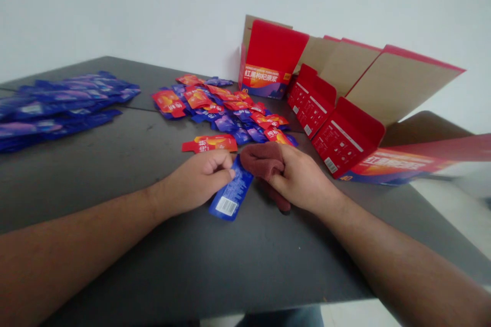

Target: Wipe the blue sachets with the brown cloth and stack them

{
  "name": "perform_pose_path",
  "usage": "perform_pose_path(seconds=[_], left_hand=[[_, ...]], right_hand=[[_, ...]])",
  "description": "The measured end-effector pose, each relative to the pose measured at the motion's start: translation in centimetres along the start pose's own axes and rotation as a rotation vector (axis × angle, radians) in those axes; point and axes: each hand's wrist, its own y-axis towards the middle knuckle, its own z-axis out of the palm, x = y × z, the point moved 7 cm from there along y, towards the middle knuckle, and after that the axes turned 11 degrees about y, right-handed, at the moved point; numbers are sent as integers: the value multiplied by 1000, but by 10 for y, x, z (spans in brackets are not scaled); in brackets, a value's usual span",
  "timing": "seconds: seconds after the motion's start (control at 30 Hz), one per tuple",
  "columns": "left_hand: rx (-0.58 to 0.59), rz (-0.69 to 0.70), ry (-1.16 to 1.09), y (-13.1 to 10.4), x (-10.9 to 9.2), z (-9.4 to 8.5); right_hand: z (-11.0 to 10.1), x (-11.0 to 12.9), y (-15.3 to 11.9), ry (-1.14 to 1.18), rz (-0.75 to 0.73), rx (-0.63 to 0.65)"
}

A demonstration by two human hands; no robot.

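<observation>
Between my hands is a blue sachet, tilted, with white print and a barcode facing me. My left hand is closed and pinches the sachet's left edge. A folded brown cloth is gripped in my right hand, and it presses against the sachet's upper end, covering it. Just beyond my left hand a red sachet lies flat on the table. Past that, a loose heap of red and blue sachets spreads toward the boxes.
Several open red cardboard boxes stand along the right, flaps up. One box is at the back by the white wall. A stack of blue sachets lies at the left on the dark table, whose front edge is close to me.
</observation>
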Motion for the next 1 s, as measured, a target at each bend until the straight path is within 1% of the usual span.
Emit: perform_pose_path(seconds=[0.1,0.23,0.27,0.4,0.47,0.57,0.67,0.73,0.8,0.87,0.93,1.0], left_hand=[[8,6,-10,0,0,1],[4,8,7,0,-1,0],[1,6,10,1,-1,0],[-8,8,7,0,-1,-1],[-13,9,12,-1,-1,-1],[-6,8,3,-1,0,-1],[1,12,-1,0,0,0],[-1,8,-1,0,0,0],[-8,4,-3,0,0,0],[-13,1,-2,0,0,-1],[-5,-4,-4,0,0,0],[12,-9,-7,0,-1,1]], right_hand=[[4,1,-1,10,-21,32],[13,10,-5,-2,-135,129],[13,10,-5,-2,-131,126],[3,2,-1,-10,-16,27],[2,0,0,-14,-1,5],[7,4,-2,-1,-58,38],[14,10,-5,-14,-136,118],[13,9,-5,-23,-113,109],[6,5,-3,-15,-54,50],[3,3,-1,-11,-17,21],[4,3,0,-11,-18,37],[8,5,-2,-15,-59,74]])
